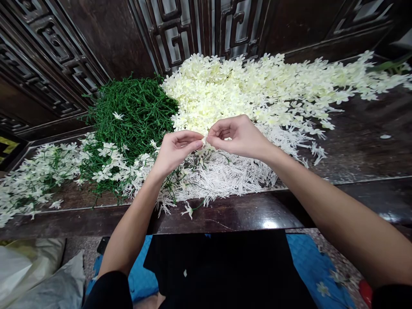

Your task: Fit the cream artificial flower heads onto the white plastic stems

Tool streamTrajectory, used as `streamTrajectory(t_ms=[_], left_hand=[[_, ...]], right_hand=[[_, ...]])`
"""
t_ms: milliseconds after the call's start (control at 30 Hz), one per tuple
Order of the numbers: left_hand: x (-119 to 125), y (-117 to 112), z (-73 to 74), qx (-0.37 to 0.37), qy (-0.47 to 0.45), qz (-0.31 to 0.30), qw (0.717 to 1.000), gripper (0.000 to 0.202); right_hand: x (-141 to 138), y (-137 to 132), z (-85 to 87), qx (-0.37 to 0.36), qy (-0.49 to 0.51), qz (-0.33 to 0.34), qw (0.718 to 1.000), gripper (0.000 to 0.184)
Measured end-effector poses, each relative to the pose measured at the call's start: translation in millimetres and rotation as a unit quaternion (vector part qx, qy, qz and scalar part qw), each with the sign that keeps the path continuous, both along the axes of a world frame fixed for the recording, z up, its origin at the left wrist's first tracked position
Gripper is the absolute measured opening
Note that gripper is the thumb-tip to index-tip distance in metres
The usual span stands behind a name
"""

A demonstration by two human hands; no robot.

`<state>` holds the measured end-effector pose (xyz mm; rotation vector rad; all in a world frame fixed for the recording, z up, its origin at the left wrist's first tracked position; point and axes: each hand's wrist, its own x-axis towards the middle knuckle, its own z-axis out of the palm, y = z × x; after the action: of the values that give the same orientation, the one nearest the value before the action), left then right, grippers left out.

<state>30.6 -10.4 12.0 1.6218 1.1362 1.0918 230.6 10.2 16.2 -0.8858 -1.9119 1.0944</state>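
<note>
My left hand [178, 150] and my right hand [236, 136] meet fingertip to fingertip above the heaps, both pinched closed. A small pale piece, seemingly an artificial flower [204, 140], shows between the fingertips; the fingers cover most of it. Below my hands spreads a pile of thin white plastic stamens [231, 176]. Behind them rises a large heap of cream flower heads [219, 92]. Green plastic stems [133, 111] are piled beyond my left hand. White flowers on green stems [106, 161] lie left of that hand.
Everything lies on a dark wooden bench [357, 141] against a carved lattice panel [180, 30]. More stemmed flowers [35, 176] extend along the left end. Pale bags [41, 270] stand on the floor at lower left. A blue mat [312, 266] shows below the bench.
</note>
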Motion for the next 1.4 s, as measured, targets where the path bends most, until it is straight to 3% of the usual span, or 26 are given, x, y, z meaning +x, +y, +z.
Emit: streamTrajectory(t_ms=[267, 533, 767, 833, 1000, 1167, 1400], left_hand=[[-1.6, 1.1, -3.3, -0.030, -0.059, -0.013, 0.998, 0.020], [-1.5, 0.5, -5.1, -0.019, -0.052, -0.016, 0.998, 0.019], [-6.9, 1.3, 0.9, 0.026, 0.012, 0.008, 1.000, 0.021], [-9.0, 0.9, 4.4, 0.030, 0.015, -0.001, 0.999, 0.025], [-13.0, -0.3, 9.9, 0.027, 0.003, -0.026, 0.999, 0.031], [-13.0, -1.7, 13.3, -0.004, 0.030, -0.040, 0.999, 0.034], [-9.1, -4.5, 16.7, -0.003, 0.055, -0.036, 0.998, 0.030]], right_hand=[[-1.6, -2.2, -0.1, 0.021, 0.007, 0.006, 1.000, 0.009], [-2.6, -0.2, -5.1, 0.045, 0.003, 0.024, 0.999, 0.015], [-3.0, 1.1, -7.1, 0.032, -0.002, 0.024, 0.999, 0.019], [-2.7, 2.1, -7.1, 0.022, 0.008, 0.026, 0.999, 0.024], [-1.3, 3.8, -7.1, -0.034, 0.006, 0.080, 0.996, 0.057], [-1.7, 2.4, -7.7, -0.047, 0.006, 0.096, 0.994, 0.023], [-1.4, 1.4, -5.8, -0.038, -0.005, 0.099, 0.994, 0.013]])
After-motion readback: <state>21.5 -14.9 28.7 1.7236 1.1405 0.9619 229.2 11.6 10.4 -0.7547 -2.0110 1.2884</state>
